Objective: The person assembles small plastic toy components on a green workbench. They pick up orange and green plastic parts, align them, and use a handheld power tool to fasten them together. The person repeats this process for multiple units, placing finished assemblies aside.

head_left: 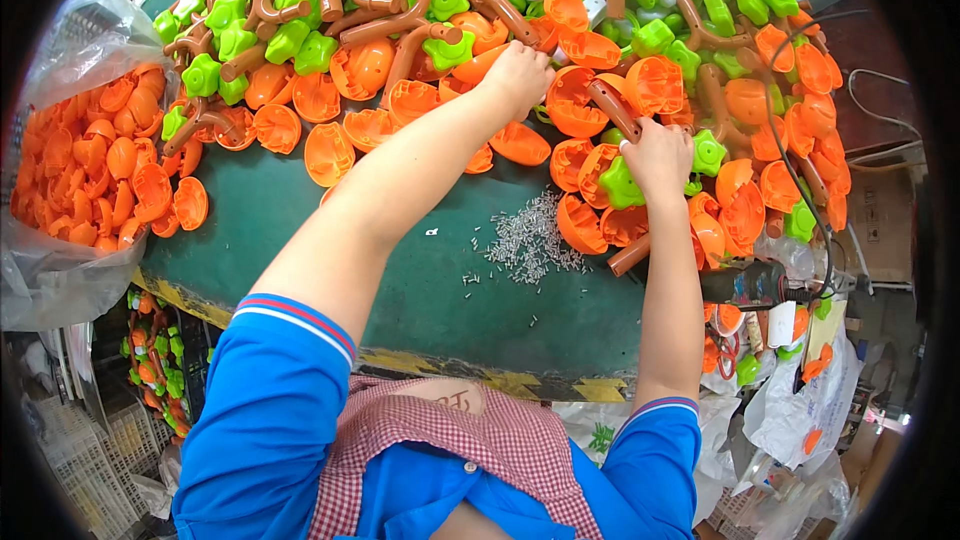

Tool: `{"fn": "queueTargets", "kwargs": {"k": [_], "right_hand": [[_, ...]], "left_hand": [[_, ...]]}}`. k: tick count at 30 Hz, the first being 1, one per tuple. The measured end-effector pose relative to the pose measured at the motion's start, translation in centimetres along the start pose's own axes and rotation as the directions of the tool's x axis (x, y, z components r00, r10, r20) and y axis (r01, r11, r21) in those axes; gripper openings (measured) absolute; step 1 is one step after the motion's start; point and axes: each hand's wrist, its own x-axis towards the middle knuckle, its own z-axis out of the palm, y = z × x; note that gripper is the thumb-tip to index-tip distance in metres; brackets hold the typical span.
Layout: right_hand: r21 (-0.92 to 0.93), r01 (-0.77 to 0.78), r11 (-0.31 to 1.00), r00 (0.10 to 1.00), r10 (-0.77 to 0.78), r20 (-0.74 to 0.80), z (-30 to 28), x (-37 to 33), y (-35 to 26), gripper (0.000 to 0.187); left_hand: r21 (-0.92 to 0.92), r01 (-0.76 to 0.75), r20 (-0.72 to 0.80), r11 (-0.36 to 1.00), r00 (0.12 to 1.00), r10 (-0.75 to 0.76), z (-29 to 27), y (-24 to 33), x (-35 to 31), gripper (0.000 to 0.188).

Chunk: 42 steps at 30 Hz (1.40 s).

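Observation:
My right hand (660, 158) is closed around a brown branch-shaped plastic piece (614, 108), whose end sticks out toward the far left. A green flower-shaped piece (622, 183) lies just under that hand, and another green flower-shaped piece (708, 152) is to its right. Farther off, my left hand (521, 78) reaches into the pile with its fingers curled down. It touches an orange half-shell (479, 64); what its fingertips grip is hidden. More orange half-shells (570, 100) lie between the two hands, open sides showing on several.
A heap of small metal screws (538, 238) lies on the green tabletop (420, 275). A clear bag (60, 275) of orange shells (92, 175) stands at left. A dark power screwdriver (745, 285) with a cable lies at right. Yellow-black tape (520, 382) marks the near edge.

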Motion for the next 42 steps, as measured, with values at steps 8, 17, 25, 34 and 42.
{"fn": "queueTargets", "kwargs": {"k": [8,17,25,34,42], "right_hand": [[0.829,-0.112,0.549,0.987,0.162,0.027,-2.9,0.1,2.7,0.024],[0.952,0.216,0.215,0.960,0.131,-0.247,-5.0,-4.8,-0.3,0.008],[0.946,0.182,0.269,0.981,0.012,-0.192,-6.7,-10.1,-3.4,0.017],[0.941,0.144,0.308,0.982,0.073,-0.174,-5.8,-11.7,-1.4,0.012],[0.865,0.318,0.387,0.941,-0.015,-0.339,-5.8,-13.6,-0.8,0.020]], "left_hand": [[-0.342,-0.061,-0.128,0.938,0.992,0.018,-5.2,-4.1,-0.4,0.032],[-0.494,-0.001,-0.026,0.869,1.000,-0.014,-5.4,-1.8,-4.3,0.043],[-0.270,0.020,-0.144,0.963,0.988,-0.061,-4.7,0.3,-1.3,0.042],[-0.443,0.058,-0.357,0.895,0.904,-0.236,-1.3,-0.3,-2.9,0.040],[-0.744,0.275,0.006,0.609,0.914,-0.406,-8.0,-3.1,-1.0,0.017]]}}
